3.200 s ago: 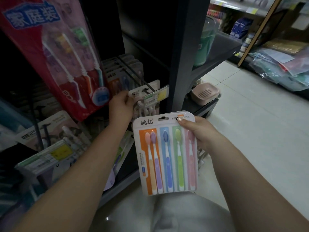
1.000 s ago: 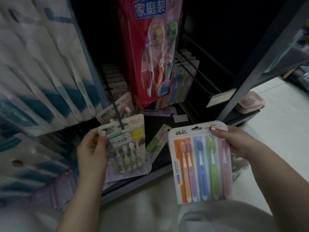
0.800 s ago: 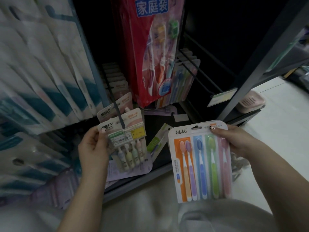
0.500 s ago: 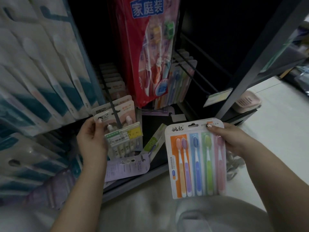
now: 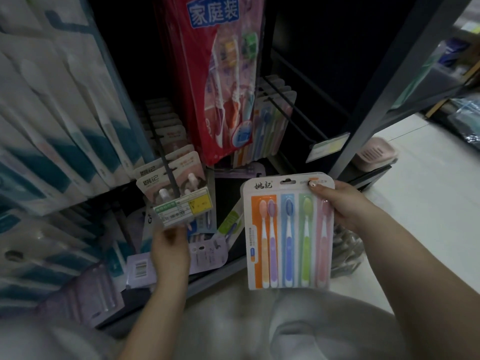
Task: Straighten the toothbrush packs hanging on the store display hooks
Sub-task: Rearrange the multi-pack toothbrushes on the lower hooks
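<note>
Toothbrush pack (image 5: 288, 229) upright, bristles uppermost.

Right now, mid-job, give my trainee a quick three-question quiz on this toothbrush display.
1. True or false: the right hand holds the five-brush pack off the hooks.
2. Which colour is the tall family pack hanging at the top? A red, B green, C black.
3. Fill in: the left hand is just below the hook's yellow and white ____.

Key: 1 true; 2 A; 3 price tag.
</note>
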Available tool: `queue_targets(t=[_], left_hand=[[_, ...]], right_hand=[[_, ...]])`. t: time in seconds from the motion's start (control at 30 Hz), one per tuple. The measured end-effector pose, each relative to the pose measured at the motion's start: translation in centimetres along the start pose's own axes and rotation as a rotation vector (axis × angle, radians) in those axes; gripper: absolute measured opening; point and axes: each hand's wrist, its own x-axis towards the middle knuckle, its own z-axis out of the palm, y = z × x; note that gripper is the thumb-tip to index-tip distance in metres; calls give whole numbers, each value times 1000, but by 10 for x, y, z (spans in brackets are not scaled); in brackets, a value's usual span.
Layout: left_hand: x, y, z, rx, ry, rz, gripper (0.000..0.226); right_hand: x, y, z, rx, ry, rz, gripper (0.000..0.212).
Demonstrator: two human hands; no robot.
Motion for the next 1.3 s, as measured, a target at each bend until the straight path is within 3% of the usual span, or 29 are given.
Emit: queue_targets(t=[0.13,0.23,0.37,0.47,0.53,0.63,0.8,1.0,1.3], left_hand=[[-21,6,31,160,-380,14,16],[-28,22,51,99,-457,-9,20],[-20,31,63,-26,-546,-259,17],[-17,32,65,-70,-634,-292,22],[-19,35,68,-50,-630,-266,19],[-20,40,75,-1,-618,-236,19],[-19,46,88,-26,-563,-208,24],[-13,46,94,-87,-411,-206,36],[-8,53,95,-184,-268,-148,25]], right_hand=[[0,-2,3,3,-10,1,50],[1,-1,6,-4,-32,2,52],[2,-1,8,44,-68,0,47],[3,1,3,59,-62,-6,67],[4,4,0,76,-60,5,73],[4,10,-5,130,-40,12,52],[4,15,-5,139,18,-25,49],[5,16,-9,120,144,-46,22],[-5,17,-22,156,146,-9,29]])
